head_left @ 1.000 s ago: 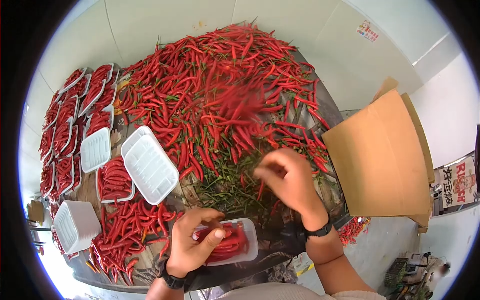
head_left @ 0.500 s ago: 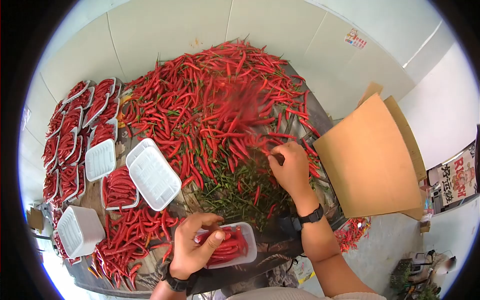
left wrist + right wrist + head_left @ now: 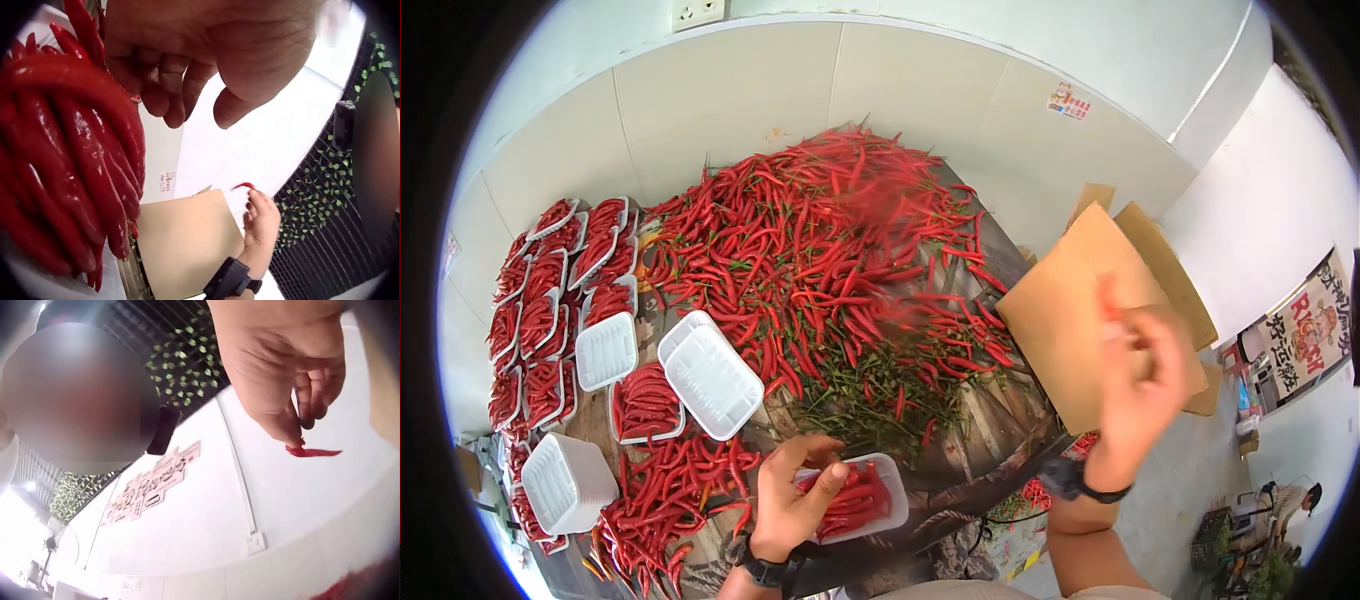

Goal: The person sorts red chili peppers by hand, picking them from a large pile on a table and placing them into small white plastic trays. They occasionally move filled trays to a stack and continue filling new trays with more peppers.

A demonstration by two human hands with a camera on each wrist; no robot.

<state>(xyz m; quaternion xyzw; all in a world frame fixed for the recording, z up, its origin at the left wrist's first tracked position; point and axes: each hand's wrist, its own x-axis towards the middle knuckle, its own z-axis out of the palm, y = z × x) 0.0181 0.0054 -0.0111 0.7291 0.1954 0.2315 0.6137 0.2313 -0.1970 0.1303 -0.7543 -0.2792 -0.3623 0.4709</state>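
Note:
A red chili pepper is pinched between the thumb and fingertips of my right hand. That hand, blurred, is raised in front of the cardboard box in the head view. My left hand is beside the near white tray, thumb and fingers apart with nothing between them. Red chilies lie lengthwise in that tray. In the left wrist view the chilies fill the left side, close to the left hand.
A large heap of chilies covers the table's back, with green stems before it. At left stand filled trays, empty trays and a tray stack. Loose chilies lie at front left.
My right hand has moved from the edge of the chili heap to the right, up in front of the box, with a chili. My left hand stays beside the tray. The head view has shifted.

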